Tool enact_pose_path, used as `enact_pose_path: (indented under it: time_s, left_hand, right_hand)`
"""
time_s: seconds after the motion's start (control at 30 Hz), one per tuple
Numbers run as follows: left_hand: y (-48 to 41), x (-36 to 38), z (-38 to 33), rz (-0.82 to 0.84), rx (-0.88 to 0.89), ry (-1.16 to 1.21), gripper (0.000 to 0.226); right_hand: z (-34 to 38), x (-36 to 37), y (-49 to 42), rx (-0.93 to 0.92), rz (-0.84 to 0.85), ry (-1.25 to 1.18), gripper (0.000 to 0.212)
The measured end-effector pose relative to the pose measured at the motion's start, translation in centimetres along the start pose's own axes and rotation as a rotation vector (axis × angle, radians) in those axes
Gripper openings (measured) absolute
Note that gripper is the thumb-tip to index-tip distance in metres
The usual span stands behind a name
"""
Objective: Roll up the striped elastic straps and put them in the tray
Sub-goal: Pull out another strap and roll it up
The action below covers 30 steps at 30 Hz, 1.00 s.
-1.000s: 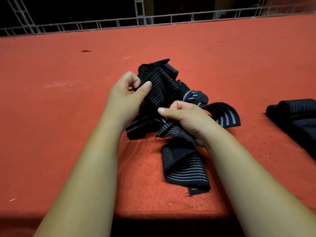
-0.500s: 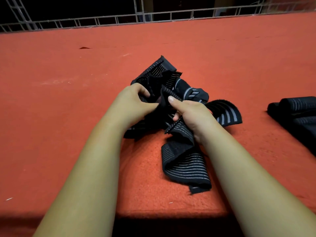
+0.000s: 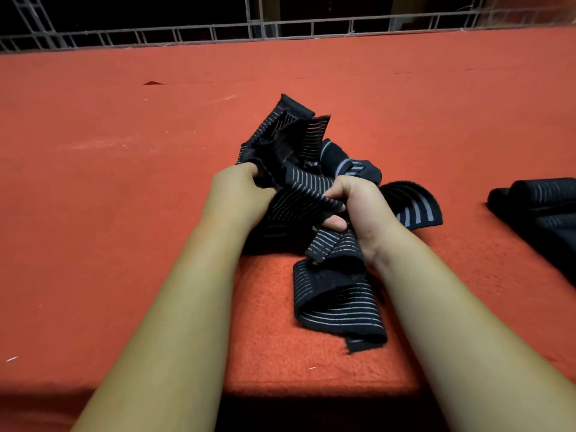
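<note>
Head view: my left hand (image 3: 237, 194) and right hand (image 3: 358, 207) both clutch tangled straps (image 3: 336, 310) near the tabletop (image 3: 124, 182) front edge; tugging may tighten the snarl

One left hand (image 3: 237, 198), one right hand (image 3: 363, 208); one tangled heap of straps (image 3: 336, 310); at least two rolled straps (image 3: 545, 191).

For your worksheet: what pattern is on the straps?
The straps are black with thin pale stripes; head view.
</note>
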<state>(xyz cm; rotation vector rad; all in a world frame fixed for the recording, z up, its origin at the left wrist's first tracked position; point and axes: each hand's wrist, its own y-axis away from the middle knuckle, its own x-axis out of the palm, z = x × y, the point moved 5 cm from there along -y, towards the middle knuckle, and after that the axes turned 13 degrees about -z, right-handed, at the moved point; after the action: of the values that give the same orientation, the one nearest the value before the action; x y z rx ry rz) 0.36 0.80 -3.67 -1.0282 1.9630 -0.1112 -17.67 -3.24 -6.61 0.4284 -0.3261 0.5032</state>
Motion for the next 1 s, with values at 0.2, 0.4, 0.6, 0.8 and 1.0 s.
enact_pose_path:
  time_s: [0.2, 0.4, 0.6, 0.8, 1.0]
  left_hand:
    - [-0.5, 0.2, 1.2, -0.062, -0.168, 0.281, 0.021]
    - [-0.7, -1.4, 1.2, -0.212, -0.211, 0.434, 0.039]
    - [-0.3, -3.0, -0.2, -0.2, -0.309, 0.793, 0.048]
    - [0.8, -4.1, -3.4, -0.014, -0.419, 1.1, 0.046]
    - [1.3, -3.9, -4.5, 0.123, -0.516, 1.189, 0.054]
  right_hand:
    - [-0.4, -0.2, 0.8, -0.108, 0.063, 0.673, 0.016]
    - [0.5, 0.5, 2.0, -0.184, 0.121, 1.204, 0.052]
    - [3.6, -0.9, 1.4, -0.311, -0.249, 1.094, 0.099]
    - [3.3, -0.7, 1.0, -0.39, -0.181, 0.842, 0.063]
    - [2.8, -0.4, 1.5, -0.335, -0.055, 0.694, 0.059]
